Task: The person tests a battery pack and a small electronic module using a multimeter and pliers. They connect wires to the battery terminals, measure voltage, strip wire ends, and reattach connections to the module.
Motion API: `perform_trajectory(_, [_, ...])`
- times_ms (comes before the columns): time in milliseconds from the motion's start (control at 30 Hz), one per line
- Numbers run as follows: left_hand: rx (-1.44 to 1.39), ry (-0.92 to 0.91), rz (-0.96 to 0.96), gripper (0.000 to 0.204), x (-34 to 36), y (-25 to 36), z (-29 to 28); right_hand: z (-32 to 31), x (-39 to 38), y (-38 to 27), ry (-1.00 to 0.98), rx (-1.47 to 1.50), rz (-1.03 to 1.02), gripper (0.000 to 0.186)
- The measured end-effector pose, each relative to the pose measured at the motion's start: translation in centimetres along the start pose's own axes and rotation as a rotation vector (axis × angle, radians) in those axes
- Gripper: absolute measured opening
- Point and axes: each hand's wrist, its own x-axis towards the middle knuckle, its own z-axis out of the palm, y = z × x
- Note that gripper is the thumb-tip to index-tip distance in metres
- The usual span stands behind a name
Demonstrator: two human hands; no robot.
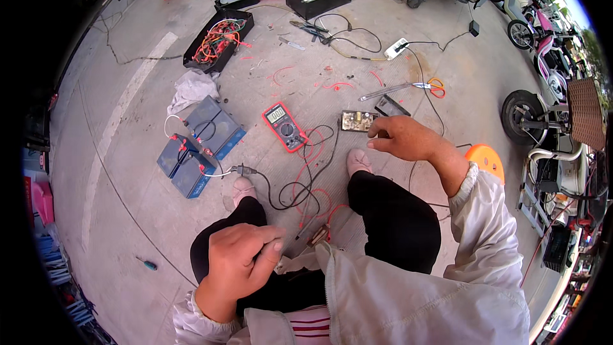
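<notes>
My left hand [239, 260] is loosely curled over my left knee, thumb against the fingers, and nothing shows in it. My right hand [408, 138] hovers beside an open charger case with a circuit board [359, 121]; its fingers bend with a gap before the thumb, and I see nothing between them. Left of the board lies a red multimeter [285, 128], its display lit. Two pairs of dark blue batteries [214, 129] stand farther left, joined by short wires. A black plug [244, 170] lies by my left shoe, its cable tangled with red and black leads.
Orange-handled scissors [436, 87] and a power strip [396, 49] lie beyond the board. Pliers [309, 29], wire scraps and a bin of wires [219, 41] are farther off. An orange stool [486, 160] stands by my right elbow. Parked scooters [522, 115] line the right. A small screwdriver [147, 263] lies left.
</notes>
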Motion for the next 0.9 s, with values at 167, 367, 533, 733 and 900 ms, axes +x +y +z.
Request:
perform_trajectory(167, [0.049,-0.361,-0.094,0.027,4.2,0.2,0.6,6.6,5.2,20.9,0.338,-0.036,0.518,0.046])
perform_trajectory(367, [0.14,-0.574,-0.317,0.045,14.0,-5.1,5.9,16.0,9.2,37.3,0.41,-0.059,0.789,0.069])
perform_trajectory(533, [0.119,-0.563,-0.501,0.048,18.6,-8.4,9.4,19.1,13.6,41.9,0.585,-0.025,0.671,0.065])
perform_trajectory(733, [0.09,-0.619,-0.488,0.05,22.0,-9.3,10.5,21.3,14.6,43.6,0.44,0.231,0.848,0.048])
perform_trajectory(900, [0.069,-0.627,-0.476,0.049,22.9,-9.4,11.2,24.1,15.2,44.3,0.711,0.751,0.892,0.038])
